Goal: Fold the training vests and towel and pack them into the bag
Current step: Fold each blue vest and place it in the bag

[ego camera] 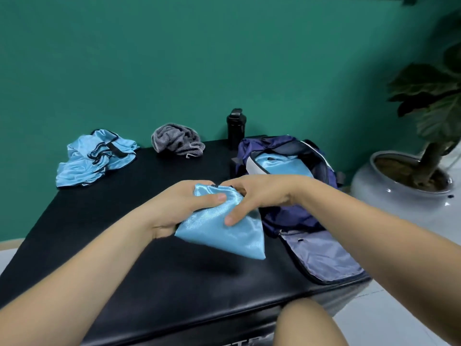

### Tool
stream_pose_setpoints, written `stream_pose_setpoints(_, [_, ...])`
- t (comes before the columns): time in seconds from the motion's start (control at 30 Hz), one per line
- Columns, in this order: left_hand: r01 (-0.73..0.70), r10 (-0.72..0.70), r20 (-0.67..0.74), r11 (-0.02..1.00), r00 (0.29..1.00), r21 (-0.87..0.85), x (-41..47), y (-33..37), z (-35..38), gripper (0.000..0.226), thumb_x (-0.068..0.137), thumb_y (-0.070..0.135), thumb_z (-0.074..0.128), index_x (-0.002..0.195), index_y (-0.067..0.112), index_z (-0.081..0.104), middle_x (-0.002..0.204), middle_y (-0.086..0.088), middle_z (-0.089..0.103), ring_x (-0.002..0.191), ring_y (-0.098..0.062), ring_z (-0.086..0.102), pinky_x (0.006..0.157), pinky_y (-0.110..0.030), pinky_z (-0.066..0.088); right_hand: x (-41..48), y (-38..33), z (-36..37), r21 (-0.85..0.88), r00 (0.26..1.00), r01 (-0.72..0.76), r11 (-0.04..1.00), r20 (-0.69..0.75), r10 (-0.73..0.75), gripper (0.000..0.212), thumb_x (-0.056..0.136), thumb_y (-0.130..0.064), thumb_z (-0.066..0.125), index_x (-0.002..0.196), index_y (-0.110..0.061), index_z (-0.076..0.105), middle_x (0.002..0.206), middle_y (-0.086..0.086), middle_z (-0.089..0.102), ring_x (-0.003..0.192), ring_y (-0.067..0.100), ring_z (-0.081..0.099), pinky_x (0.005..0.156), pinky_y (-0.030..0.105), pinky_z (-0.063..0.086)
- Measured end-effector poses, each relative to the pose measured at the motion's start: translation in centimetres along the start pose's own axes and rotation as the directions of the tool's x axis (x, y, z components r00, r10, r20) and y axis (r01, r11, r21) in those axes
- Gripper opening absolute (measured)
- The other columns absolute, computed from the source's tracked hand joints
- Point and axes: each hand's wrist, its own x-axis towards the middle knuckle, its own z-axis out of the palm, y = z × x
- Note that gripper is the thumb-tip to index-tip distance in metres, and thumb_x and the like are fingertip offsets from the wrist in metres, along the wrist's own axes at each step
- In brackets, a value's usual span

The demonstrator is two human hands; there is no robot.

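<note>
Nearest the lens, a bare knee (311, 323) below the bench (124, 258) front. Above it, both forearms converging on the folded vest (224, 231): blue, glossy, roughly triangular, seemingly held just off the bench top, long axis from far left to near right.

Left hand (174, 206): closed round the far-left corner, thumb on top, fingers beneath. Right hand (262, 196): fingers curled over the upper edge, thumb pressed on the cloth's face. Narrow grip in both.

Bag (294, 221): just right of the hands and partly beyond them, mouth open, flap laid toward the viewer, packed vest (279, 162) already inside. Likely next move: a short carry rightward and away into the mouth, right hand the nearer.

Not yet folded, at the far edge and well apart from the hands: heap of vests (92, 158) at left, grey towel (177, 142) at centre. Black bottle (235, 128) behind the bag.
</note>
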Motion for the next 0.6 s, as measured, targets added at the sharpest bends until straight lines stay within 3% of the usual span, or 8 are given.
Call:
stream_pose_setpoints(0.1, [-0.052,0.052,0.019,0.999,0.998,-0.007,3.2,2.0,2.4,0.031,0.098,0.023,0.077,0.123,0.006,0.073,0.122,-0.021,0.075,0.108,-0.032,0.073,0.098,-0.048,0.056,-2.5,0.6,-3.7,-0.027,0.999,-0.03,0.999,-0.044,0.028,0.051,0.09,-0.014,0.086,0.134,-0.009,0.062,0.13,0.006,0.074,0.121,0.028,0.071,0.11,0.047,0.054])
stream_pose_setpoints(0.27, [-0.159,0.16,-0.051,0.987,0.986,0.016,9.1,3.3,5.5,0.04,0.092,0.024,0.083,0.12,0.0,0.069,0.112,-0.019,0.077,0.096,-0.023,0.071,0.088,-0.039,0.056,-6.0,1.6,-9.3,-0.231,0.975,-0.116,0.966,-0.212,0.066,0.042,0.086,-0.028,0.09,0.123,-0.019,0.072,0.115,-0.001,0.08,0.105,0.021,0.077,0.101,0.049,0.059])
stream_pose_setpoints(0.37, [-0.195,0.194,-0.091,0.981,0.977,-0.006,12.2,3.5,6.6,0.029,0.093,0.017,0.081,0.115,0.001,0.07,0.1,-0.009,0.077,0.087,-0.016,0.07,0.076,-0.025,0.057,-7.1,2.4,-12.3,-0.303,0.96,-0.173,0.937,-0.265,0.091,0.039,0.086,-0.032,0.09,0.12,-0.021,0.072,0.111,-0.004,0.08,0.102,0.018,0.078,0.097,0.048,0.061])
stream_pose_setpoints(0.43, [-0.208,0.204,-0.137,0.978,0.969,-0.016,14.1,3.6,6.8,0.022,0.095,0.012,0.079,0.114,0.005,0.071,0.101,-0.01,0.079,0.087,-0.016,0.072,0.075,-0.026,0.058,-7.5,3.1,-14.1,-0.372,0.944,-0.222,0.901,-0.313,0.104,0.036,0.086,-0.034,0.09,0.116,-0.024,0.073,0.108,-0.008,0.08,0.098,0.013,0.078,0.094,0.045,0.062])
stream_pose_setpoints(0.6, [-0.192,0.246,-0.3,0.961,0.921,0.199,17.7,2.6,6.7,0.011,0.095,0.008,0.071,0.106,0.011,0.07,0.087,-0.009,0.08,0.074,-0.016,0.073,0.065,-0.029,0.049,-7.7,5.0,-18.5,-0.487,0.897,-0.347,0.802,-0.422,0.132,0.032,0.085,-0.039,0.089,0.109,-0.025,0.073,0.103,-0.009,0.079,0.094,0.014,0.076,0.09,0.046,0.062])
